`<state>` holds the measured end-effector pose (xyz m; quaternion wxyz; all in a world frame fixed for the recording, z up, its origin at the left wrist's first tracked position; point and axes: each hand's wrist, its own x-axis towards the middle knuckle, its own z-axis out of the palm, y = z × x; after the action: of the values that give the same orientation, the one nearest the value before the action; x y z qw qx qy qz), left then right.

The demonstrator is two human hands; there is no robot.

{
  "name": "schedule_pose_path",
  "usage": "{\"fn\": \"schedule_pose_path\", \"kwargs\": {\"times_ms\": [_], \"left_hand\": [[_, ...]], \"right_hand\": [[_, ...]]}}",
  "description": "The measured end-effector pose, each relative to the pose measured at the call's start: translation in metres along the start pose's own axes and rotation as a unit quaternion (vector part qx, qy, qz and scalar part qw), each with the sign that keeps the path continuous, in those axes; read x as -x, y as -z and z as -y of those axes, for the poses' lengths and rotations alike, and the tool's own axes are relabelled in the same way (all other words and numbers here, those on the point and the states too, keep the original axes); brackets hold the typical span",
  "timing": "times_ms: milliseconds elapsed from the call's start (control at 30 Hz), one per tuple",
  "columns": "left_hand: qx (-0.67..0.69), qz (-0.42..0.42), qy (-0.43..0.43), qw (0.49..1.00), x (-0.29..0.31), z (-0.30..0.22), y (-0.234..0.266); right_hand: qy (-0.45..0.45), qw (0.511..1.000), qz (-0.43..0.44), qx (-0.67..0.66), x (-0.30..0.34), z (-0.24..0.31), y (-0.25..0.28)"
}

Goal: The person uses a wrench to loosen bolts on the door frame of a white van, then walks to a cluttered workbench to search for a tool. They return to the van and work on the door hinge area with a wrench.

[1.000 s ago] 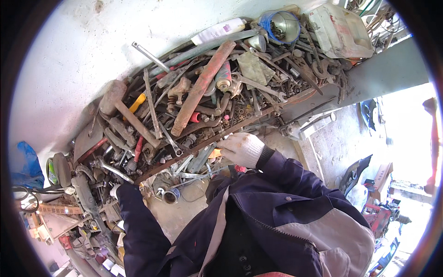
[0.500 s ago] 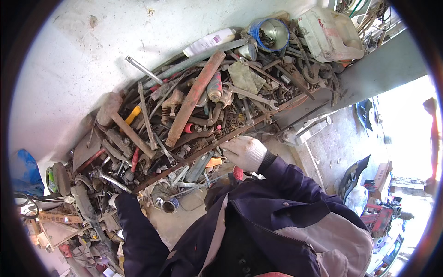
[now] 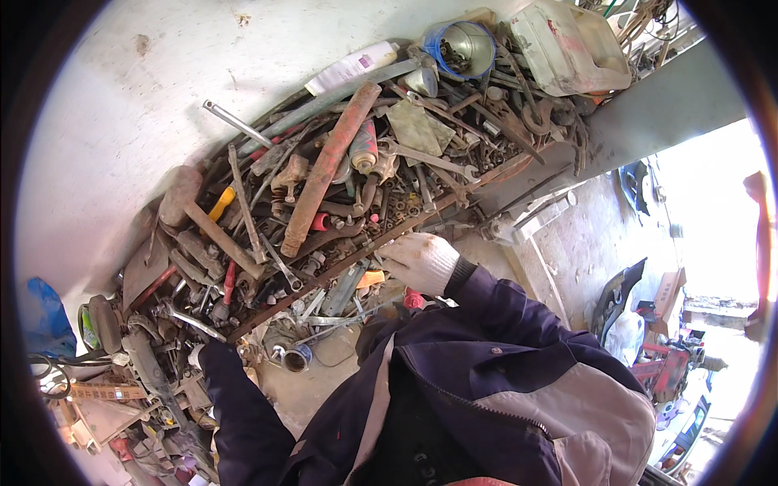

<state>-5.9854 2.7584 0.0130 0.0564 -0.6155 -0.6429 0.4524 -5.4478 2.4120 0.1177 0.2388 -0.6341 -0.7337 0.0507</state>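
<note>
My right hand (image 3: 420, 263), in a white knit glove, is at the rusty front edge (image 3: 344, 265) of a bench heaped with tools. Its fingers are curled together and point left; whatever lies between them is hidden. My left hand (image 3: 196, 356) shows only as a bit of white glove past the dark sleeve, its fingers out of sight. Close by it lies a shiny wrench (image 3: 194, 321). Between the hands are a combination wrench (image 3: 282, 265) and a hammer (image 3: 212, 223). A rusty bar (image 3: 332, 170) lies across the heap, beside a spray can (image 3: 364, 146).
A blue-rimmed bucket (image 3: 459, 50) with small metal parts and a dirty plastic jug (image 3: 567, 49) stand at the back right. An open-end wrench (image 3: 429, 160) lies before them. Below the edge are an orange-handled item (image 3: 370, 279) and a metal can (image 3: 297, 358). More clutter fills the lower left.
The whole view has shifted slightly, so the bench and tools sit a little further left. Both hands stay in nearly the same places along the bench.
</note>
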Motion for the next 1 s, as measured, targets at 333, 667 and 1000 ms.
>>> {"fn": "schedule_pose_path", "kwargs": {"times_ms": [333,667,1000], "left_hand": [[-0.007,-0.009,-0.009,1.000,0.008,0.004,0.007],[0.003,-0.016,-0.021,1.000,0.024,0.001,0.016],[-0.010,-0.027,-0.030,0.999,0.032,-0.009,0.025]], "right_hand": [[-0.079,0.996,-0.008,-0.046,0.013,-0.004,-0.006],[-0.091,0.995,0.001,-0.042,0.018,-0.004,-0.001],[-0.258,0.962,-0.085,0.017,0.047,-0.048,0.054]]}}
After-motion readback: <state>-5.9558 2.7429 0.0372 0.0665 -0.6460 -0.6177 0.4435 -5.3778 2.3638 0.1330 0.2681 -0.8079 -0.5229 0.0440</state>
